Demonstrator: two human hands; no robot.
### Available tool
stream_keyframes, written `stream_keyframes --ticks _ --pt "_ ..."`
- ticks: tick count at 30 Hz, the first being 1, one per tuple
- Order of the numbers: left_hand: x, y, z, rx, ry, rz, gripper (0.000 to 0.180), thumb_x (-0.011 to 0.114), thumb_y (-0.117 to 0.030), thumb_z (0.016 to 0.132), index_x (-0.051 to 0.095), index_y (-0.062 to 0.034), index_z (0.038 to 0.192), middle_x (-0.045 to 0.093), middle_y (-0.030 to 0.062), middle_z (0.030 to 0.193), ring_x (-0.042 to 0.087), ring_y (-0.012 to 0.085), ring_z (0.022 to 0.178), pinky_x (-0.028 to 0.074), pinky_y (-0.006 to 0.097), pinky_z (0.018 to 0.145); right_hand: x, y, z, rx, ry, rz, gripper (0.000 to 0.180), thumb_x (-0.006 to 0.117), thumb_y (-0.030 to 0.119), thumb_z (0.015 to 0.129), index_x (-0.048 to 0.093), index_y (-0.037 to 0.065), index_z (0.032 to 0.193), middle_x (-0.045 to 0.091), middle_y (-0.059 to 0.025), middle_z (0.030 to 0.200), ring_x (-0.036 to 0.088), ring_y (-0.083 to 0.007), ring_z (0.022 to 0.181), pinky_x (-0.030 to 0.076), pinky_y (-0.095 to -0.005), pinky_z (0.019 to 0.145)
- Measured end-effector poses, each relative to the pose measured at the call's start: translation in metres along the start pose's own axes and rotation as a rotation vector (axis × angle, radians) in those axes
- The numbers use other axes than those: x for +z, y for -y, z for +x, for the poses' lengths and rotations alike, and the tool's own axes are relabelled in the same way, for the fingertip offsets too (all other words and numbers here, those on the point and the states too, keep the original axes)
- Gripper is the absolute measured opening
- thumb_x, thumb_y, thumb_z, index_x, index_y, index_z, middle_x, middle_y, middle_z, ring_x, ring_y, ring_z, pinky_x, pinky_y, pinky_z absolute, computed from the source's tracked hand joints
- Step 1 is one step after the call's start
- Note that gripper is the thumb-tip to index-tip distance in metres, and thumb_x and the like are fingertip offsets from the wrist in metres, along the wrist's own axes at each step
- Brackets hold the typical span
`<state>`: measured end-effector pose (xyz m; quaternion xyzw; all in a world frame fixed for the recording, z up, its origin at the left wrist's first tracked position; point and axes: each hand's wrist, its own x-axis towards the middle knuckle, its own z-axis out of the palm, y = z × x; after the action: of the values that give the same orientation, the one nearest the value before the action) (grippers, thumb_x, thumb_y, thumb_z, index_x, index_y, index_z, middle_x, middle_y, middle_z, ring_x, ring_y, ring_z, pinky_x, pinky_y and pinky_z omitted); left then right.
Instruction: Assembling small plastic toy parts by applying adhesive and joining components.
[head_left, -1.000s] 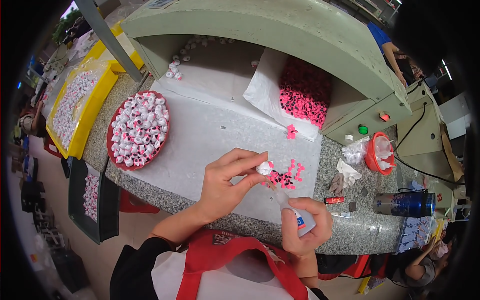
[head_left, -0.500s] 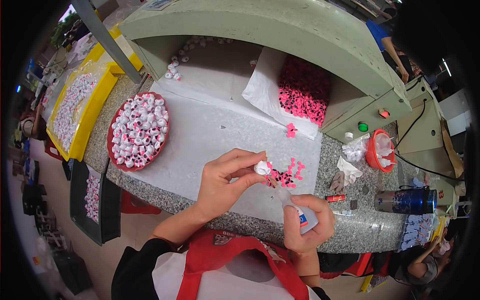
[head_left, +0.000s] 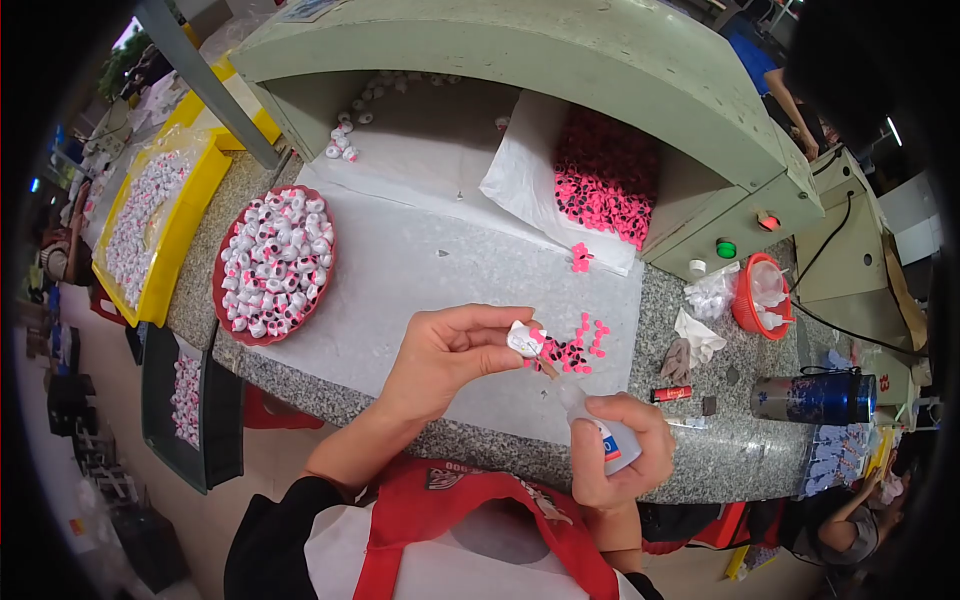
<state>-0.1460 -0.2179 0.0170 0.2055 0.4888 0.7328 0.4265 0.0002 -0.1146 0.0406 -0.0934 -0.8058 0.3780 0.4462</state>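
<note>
Between thumb and fingers, my left hand [head_left: 447, 352] pinches a small white toy head [head_left: 522, 339] with pink patches. My right hand [head_left: 622, 450] is wrapped round a clear squeeze bottle [head_left: 612, 438] with a long nozzle. The nozzle points up at the toy head; whether its tip touches I cannot tell. Just beyond, a pile of small pink and black pieces [head_left: 568, 354] lies on the white paper [head_left: 400, 270]. To the left, a red basket [head_left: 334, 262] is heaped with similar white heads.
A pale green metal hood [head_left: 500, 45] stands at the back, with a heap of pink pieces [head_left: 605, 200] inside. On the right are an orange basket [head_left: 738, 305] and a blue tumbler [head_left: 815, 397]. Yellow [head_left: 185, 255] and dark [head_left: 222, 420] trays stand left.
The toy head has turned slightly in my left fingers. My right hand with the bottle has shifted very slightly, its nozzle still by the head.
</note>
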Motion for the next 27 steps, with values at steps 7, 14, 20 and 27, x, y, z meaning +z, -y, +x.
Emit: stream_keyframes --ticks 7,14,20,27 --pt "-0.002 -0.001 0.0 0.009 -0.016 0.015 0.038 0.061 0.009 0.07 0.055 0.0053 0.107 0.061 0.0158 0.099 0.06 0.0182 0.09 0.049 0.027 0.078 -0.002 -0.001 0.001 0.007 -0.017 -0.025 0.02 0.063 -0.002 0.062 0.057 -0.002 0.081 0.061 -0.0093 0.066 0.056 -0.0191 0.048 0.044 -0.0261 0.045" --pt "-0.001 0.002 0.002 0.029 -0.013 0.017 0.039 0.063 0.008 0.069 0.055 0.0054 0.107 0.062 0.0148 0.097 0.06 0.0171 0.088 0.049 0.026 0.077 -0.004 0.005 0.002 0.091 0.052 -0.022 0.017 0.064 -0.001 0.063 0.058 -0.002 0.079 0.061 -0.0107 0.066 0.059 -0.0202 0.051 0.046 -0.0261 0.047" --pt "-0.011 0.01 0.006 0.009 -0.052 0.067 0.037 0.061 0.009 0.07 0.055 0.0052 0.107 0.062 0.0129 0.095 0.06 0.0158 0.087 0.049 0.026 0.077 -0.005 -0.011 0.013 0.746 -0.224 0.239 0.018 0.059 0.007 0.069 0.058 -0.002 0.085 0.059 -0.0088 0.068 0.056 -0.0126 0.058 0.044 -0.022 0.052" --pt "-0.008 0.021 0.009 0.005 0.009 0.08 0.034 0.06 0.006 0.075 0.055 0.0037 0.108 0.062 0.0102 0.093 0.06 0.0124 0.084 0.048 0.022 0.075 0.009 -0.153 -0.005 0.837 0.302 -0.536 0.027 0.063 0.017 0.066 0.059 0.0 0.087 0.063 -0.0196 0.076 0.062 -0.0311 0.075 0.049 -0.0353 0.065"
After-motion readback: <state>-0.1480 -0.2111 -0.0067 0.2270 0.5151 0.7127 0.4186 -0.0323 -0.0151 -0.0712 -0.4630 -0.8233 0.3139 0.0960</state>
